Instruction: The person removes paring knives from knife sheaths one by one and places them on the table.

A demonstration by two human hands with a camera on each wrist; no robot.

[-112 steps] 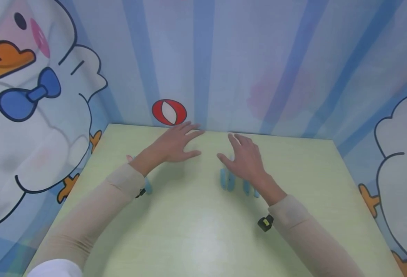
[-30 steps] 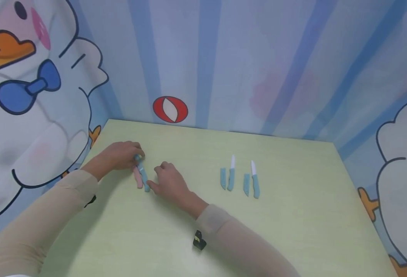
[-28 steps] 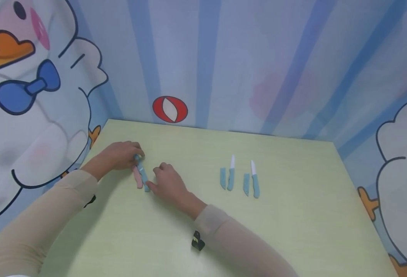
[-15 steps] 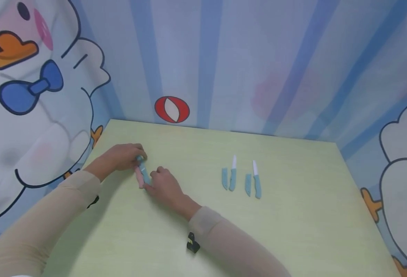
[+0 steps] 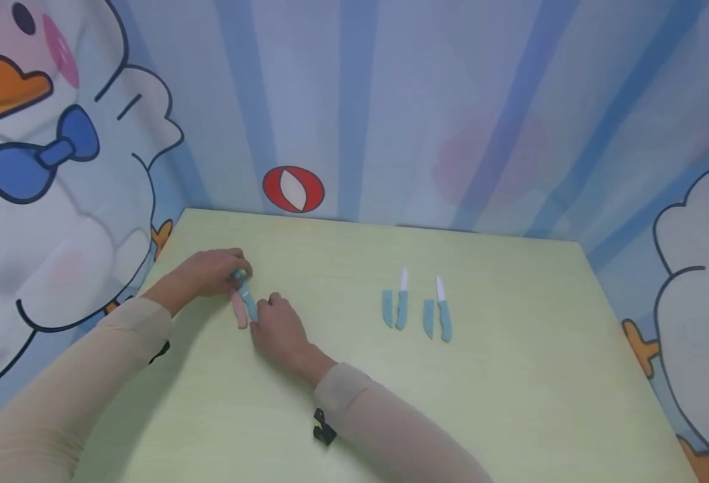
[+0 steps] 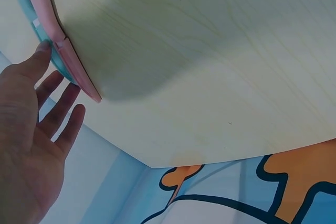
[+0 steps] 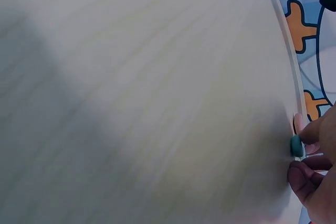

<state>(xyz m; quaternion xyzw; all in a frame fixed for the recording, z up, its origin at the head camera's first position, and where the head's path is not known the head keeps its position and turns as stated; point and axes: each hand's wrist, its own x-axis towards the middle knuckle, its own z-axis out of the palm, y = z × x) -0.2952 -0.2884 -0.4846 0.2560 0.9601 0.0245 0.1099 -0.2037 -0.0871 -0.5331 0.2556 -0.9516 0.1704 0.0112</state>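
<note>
On the left of the table lies a blue sheathed knife (image 5: 248, 300), close beside a pink sheathed knife (image 5: 240, 311). My left hand (image 5: 218, 272) pinches the blue knife at its sheath end; in the left wrist view, the thumb (image 6: 44, 47) lies on the blue sheath (image 6: 63, 70). A small white gap shows between blue sheath and handle. My right hand (image 5: 282, 332) pinches the handle end of the same knife, and its fingers hide that end in the head view. In the right wrist view, the blue handle end (image 7: 296, 146) shows between thumb and fingers.
Right of centre lie two bare knives with white blades and blue handles, the left knife (image 5: 402, 308) and the right knife (image 5: 445, 318). Next to each lies a blue sheath, one (image 5: 387, 308) and another (image 5: 428, 318). A printed curtain stands behind the pale table (image 5: 511, 402).
From above the table's middle, both hands have come to the blue sheathed knife at the left. Over the last second, my right fingers have moved in and taken hold of its handle end.
</note>
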